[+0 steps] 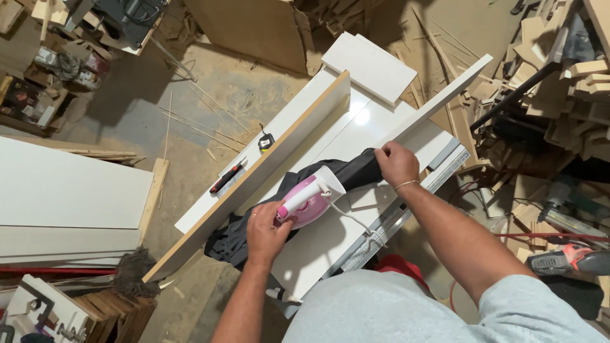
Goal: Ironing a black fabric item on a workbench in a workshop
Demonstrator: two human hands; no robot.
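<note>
Heat is becoming the risk: the left hand (265, 234) is closing its grip on the pink iron (305, 202) resting on dark cloth (330, 174) on the white worktop (356, 121), while the right hand (395, 162) is pinching the upright white panel (438, 101), which could be tipping or scorching.

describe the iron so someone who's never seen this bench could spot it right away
Start at the long white panel lying across the bench in the middle of the view. Near its close end a dark cloth is spread, and the iron sits on it under the left hand. It is the only pink and white thing there.
</note>
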